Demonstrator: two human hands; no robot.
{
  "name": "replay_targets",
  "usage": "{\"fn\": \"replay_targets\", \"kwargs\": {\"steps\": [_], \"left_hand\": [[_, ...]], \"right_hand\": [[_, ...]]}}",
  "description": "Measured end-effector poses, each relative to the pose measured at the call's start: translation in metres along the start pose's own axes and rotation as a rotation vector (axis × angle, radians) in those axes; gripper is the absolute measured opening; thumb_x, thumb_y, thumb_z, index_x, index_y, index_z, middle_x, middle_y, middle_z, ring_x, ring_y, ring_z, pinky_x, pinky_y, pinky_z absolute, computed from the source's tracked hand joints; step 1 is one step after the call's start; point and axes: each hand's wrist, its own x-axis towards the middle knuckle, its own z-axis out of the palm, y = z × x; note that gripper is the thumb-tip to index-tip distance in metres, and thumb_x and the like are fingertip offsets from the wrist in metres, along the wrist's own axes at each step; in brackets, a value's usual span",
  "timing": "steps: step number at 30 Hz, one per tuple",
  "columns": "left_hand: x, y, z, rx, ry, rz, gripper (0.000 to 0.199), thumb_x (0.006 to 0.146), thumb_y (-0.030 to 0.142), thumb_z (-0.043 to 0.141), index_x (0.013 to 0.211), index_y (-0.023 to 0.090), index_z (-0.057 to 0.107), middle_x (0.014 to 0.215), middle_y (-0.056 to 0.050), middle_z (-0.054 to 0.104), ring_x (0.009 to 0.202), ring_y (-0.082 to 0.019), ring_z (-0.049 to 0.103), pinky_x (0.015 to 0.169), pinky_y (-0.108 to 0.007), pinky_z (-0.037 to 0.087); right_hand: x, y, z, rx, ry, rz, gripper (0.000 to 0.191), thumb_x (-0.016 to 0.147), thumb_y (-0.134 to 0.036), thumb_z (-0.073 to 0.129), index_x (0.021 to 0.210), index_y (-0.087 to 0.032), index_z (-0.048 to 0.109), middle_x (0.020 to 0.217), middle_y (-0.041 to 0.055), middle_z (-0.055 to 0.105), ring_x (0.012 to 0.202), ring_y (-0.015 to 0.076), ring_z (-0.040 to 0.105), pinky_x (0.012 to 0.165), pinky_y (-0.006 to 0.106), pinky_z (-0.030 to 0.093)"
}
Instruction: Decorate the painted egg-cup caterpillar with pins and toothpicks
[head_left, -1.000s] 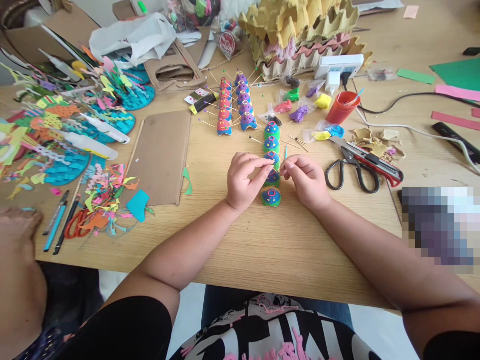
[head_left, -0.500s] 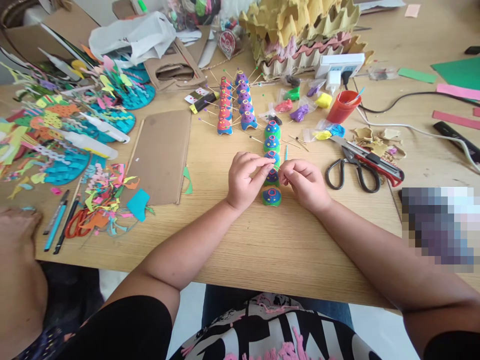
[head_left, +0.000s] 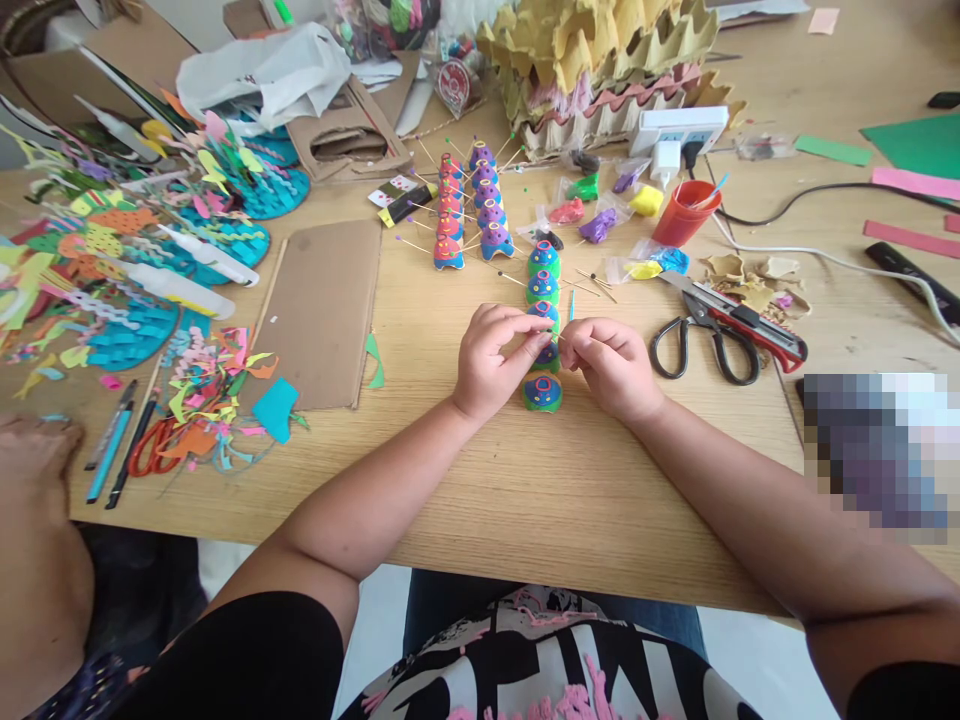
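Stick (head_left: 556,335), barely visible, its ends lost in fingertips, is pinched by left hand (head_left: 491,362) and right hand (head_left: 616,368) above blue-green cups (head_left: 542,393), two partly blocked by left fingers.

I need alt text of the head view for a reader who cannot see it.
A person's left hand and right hand pinch what looks like a thin pale stick above a row of blue-and-green domed figures. Behind, to the left, stand rows of red-and-blue figures and purple-and-blue figures; black-handled scissors lie right, colourful paper scraps left.
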Motion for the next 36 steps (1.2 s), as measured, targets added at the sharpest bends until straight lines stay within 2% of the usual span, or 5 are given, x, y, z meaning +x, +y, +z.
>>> {"fn": "replay_targets", "kwargs": {"steps": [4,15,19,27,36], "left_hand": [[0.0000,0.0003,0.0000,-0.052,0.003,-0.006,0.017,0.099,0.038,0.072,0.108,0.025,0.078,0.090,-0.002,0.076,0.090,-0.017,0.067,0.084,-0.034,0.055],[0.0013,0.0011,0.0012,-0.165,0.001,-0.020,0.011,0.098,0.034,0.074,0.095,0.024,0.077,0.089,-0.002,0.077,0.089,-0.017,0.069,0.085,-0.035,0.055],[0.0008,0.0006,0.0022,-0.190,-0.020,-0.073,0.020,0.098,0.042,0.072,0.091,0.024,0.077,0.088,-0.003,0.076,0.087,-0.017,0.067,0.084,-0.035,0.054],[0.0015,0.0037,-0.0006,-0.162,-0.048,-0.090,0.025,0.098,0.046,0.072,0.107,0.024,0.079,0.089,-0.003,0.076,0.091,-0.018,0.069,0.087,-0.035,0.056],[0.0009,0.0054,-0.0001,-0.115,-0.009,-0.082,0.032,0.104,0.047,0.062,0.088,0.022,0.075,0.084,-0.002,0.077,0.084,-0.016,0.068,0.086,-0.036,0.055]], "right_hand": [[-0.0002,-0.0009,0.0007,0.000,-0.007,-0.032,0.038,0.089,-0.049,0.076,0.066,-0.021,0.068,0.064,-0.0001,0.062,0.064,0.0141,0.054,0.065,0.029,0.046],[0.0002,-0.0045,0.0022,-0.030,-0.009,-0.033,0.042,0.088,-0.054,0.076,0.065,-0.021,0.066,0.063,0.0001,0.061,0.063,0.0142,0.053,0.065,0.029,0.047],[0.0011,-0.0038,0.0009,-0.032,-0.012,-0.044,0.040,0.088,-0.052,0.076,0.065,-0.021,0.066,0.064,0.0001,0.061,0.063,0.0140,0.053,0.065,0.029,0.047],[0.0042,-0.0055,0.0029,0.114,0.057,0.064,0.038,0.083,-0.048,0.077,0.059,-0.022,0.062,0.059,0.0002,0.058,0.061,0.0143,0.050,0.061,0.029,0.041],[0.0018,-0.0040,0.0012,0.031,-0.026,0.035,0.039,0.086,-0.051,0.077,0.064,-0.021,0.066,0.064,-0.0003,0.061,0.062,0.0134,0.051,0.063,0.028,0.044]]}}
